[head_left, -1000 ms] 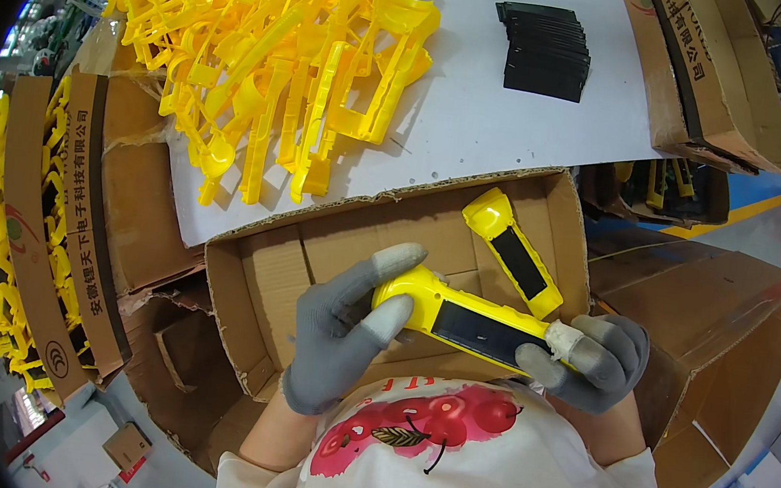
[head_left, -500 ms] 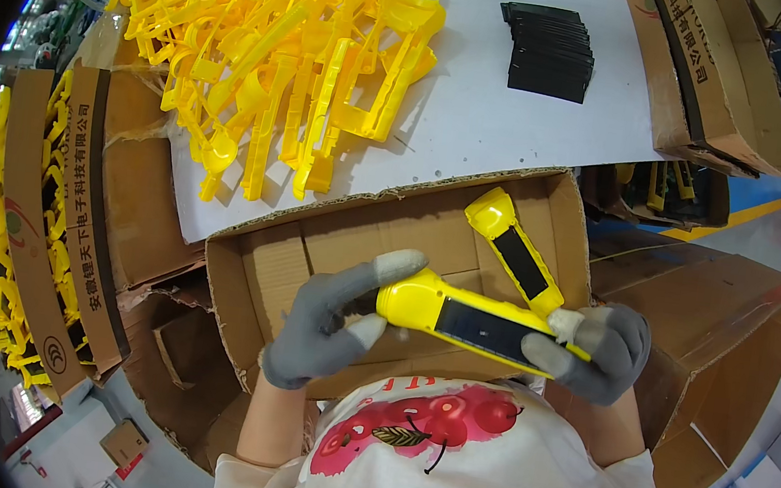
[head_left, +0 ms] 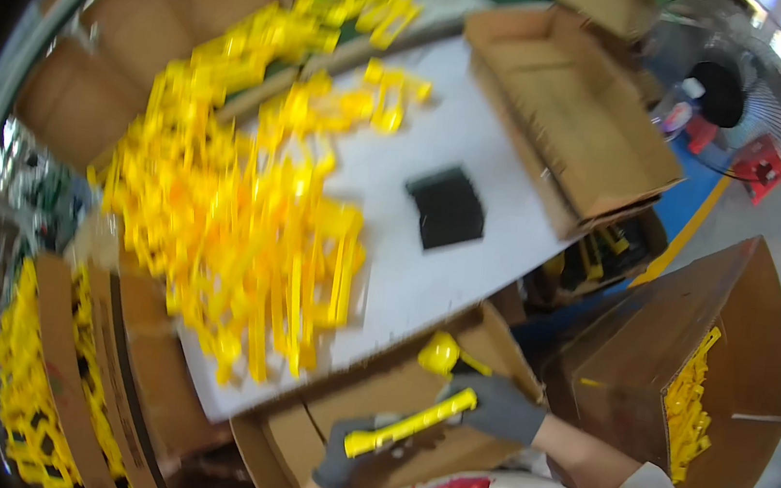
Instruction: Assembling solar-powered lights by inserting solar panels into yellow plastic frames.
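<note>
Both my hands wear grey gloves with pale fingertips. Between them is a long yellow plastic casing (head_left: 412, 426), turned edge-on, so its black panel is hidden. At the casing's lower left end, my left hand (head_left: 343, 458) is closed round it. My right hand (head_left: 495, 408) grips its upper right end. Just beyond the right hand, a second yellow casing (head_left: 439, 353) with a rounded end lies in the open cardboard box (head_left: 288, 441) below my hands; the glove partly covers it. Motion blurs the picture.
A big heap of yellow plastic parts (head_left: 227, 224) covers the left of the white table (head_left: 395, 284). A stack of black sheets (head_left: 448, 209) lies to its right. Cardboard boxes stand at the back right (head_left: 564, 100), right (head_left: 651, 344) and left (head_left: 58, 330); a fan (head_left: 757, 114) is farther off.
My view has swung, showing more of the table and surroundings. The held casing has turned from panel-up to edge-on, and my left hand has closed from a loose spread onto its end.
</note>
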A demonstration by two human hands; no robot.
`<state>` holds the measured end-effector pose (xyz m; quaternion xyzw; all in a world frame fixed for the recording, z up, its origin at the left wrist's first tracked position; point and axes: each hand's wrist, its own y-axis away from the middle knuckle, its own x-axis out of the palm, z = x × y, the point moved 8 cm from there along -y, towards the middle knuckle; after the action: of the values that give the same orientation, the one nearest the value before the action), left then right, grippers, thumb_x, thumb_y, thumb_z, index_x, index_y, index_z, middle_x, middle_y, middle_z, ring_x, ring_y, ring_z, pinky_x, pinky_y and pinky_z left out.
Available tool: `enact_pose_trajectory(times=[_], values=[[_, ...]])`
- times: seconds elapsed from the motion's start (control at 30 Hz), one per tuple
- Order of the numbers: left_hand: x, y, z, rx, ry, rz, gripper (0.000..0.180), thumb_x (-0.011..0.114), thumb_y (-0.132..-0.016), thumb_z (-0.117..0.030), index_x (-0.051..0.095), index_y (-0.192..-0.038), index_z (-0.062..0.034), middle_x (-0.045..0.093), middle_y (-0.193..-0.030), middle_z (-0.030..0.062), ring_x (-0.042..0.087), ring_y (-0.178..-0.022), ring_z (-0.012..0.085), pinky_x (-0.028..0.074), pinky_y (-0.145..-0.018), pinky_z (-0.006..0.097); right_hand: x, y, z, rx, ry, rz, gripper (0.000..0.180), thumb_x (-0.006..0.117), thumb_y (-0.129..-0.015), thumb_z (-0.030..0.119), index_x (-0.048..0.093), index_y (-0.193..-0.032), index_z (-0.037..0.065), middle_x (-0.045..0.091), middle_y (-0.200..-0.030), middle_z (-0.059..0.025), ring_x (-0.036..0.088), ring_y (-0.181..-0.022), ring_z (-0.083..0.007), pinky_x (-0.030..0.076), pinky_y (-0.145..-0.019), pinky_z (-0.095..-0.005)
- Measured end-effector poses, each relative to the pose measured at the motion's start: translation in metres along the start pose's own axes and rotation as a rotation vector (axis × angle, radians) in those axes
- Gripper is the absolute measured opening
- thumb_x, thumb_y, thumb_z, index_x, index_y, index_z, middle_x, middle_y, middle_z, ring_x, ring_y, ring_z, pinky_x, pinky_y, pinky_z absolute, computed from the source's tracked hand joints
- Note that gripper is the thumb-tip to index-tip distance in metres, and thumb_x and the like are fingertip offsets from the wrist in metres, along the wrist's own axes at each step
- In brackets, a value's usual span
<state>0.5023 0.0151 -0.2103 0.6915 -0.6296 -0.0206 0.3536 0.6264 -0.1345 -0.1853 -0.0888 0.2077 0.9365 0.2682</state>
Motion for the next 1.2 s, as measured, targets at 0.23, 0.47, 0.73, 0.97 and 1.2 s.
enact_pose_trajectory(times=[0.23,0.47,0.73,0.97,1.2], values=[[-0.013,-0.002,0.044,-0.146,0.215,-0.115,0.045,0.066,-0.082,-0.018,0.054,-0.120,0.0021,0.060,-0.116,0.0149,0.058,-0.104,0.0281,0.050,-0.085,0.040,0.016,-0.005,-0.031,-0.045,0.061,-0.048,0.026,0.061,-0.091,0.032,0.058,-0.110,0.013,0.065,-0.088,-0.0057,0.064,-0.076,-0.0183,0.048,-0.069,-0.0316],[-0.010,-0.007,0.004,0.395,-0.562,-0.096,0.023,0.058,-0.086,-0.006,0.061,-0.105,0.0078,0.066,-0.094,0.0154,0.066,-0.077,0.0251,0.051,-0.063,0.032,0.017,-0.007,-0.030,0.110,0.029,-0.042,0.035,0.056,-0.092,0.043,0.060,-0.110,0.014,0.066,-0.086,-0.0130,0.064,-0.077,-0.0263,0.047,-0.068,-0.0368],[-0.019,-0.001,0.039,-0.077,0.203,-0.267,0.031,0.063,-0.087,-0.016,0.060,-0.111,0.0037,0.067,-0.094,0.0137,0.065,-0.077,0.0237,0.051,-0.063,0.031,0.018,-0.009,-0.021,0.176,0.316,-0.080,0.042,0.055,-0.091,0.048,0.060,-0.112,0.012,0.067,-0.087,-0.0145,0.064,-0.077,-0.0261,0.045,-0.066,-0.0359],[-0.005,0.008,0.023,-0.102,-0.025,-0.212,0.035,0.065,-0.087,-0.022,0.059,-0.112,0.0028,0.067,-0.088,0.0143,0.062,-0.067,0.0199,0.050,-0.052,0.031,0.024,-0.005,-0.034,0.169,0.369,-0.124,0.044,0.057,-0.089,0.048,0.059,-0.115,0.013,0.066,-0.092,-0.0166,0.064,-0.083,-0.0295,0.046,-0.067,-0.0377],[0.008,0.015,0.008,-0.097,0.052,-0.365,0.031,0.063,-0.089,-0.019,0.059,-0.112,0.0014,0.066,-0.082,0.0122,0.062,-0.062,0.0194,0.050,-0.049,0.029,0.017,-0.006,-0.026,0.211,0.287,-0.088,0.040,0.055,-0.091,0.042,0.055,-0.124,0.019,0.067,-0.099,-0.0100,0.063,-0.078,-0.0231,0.047,-0.066,-0.0338]])
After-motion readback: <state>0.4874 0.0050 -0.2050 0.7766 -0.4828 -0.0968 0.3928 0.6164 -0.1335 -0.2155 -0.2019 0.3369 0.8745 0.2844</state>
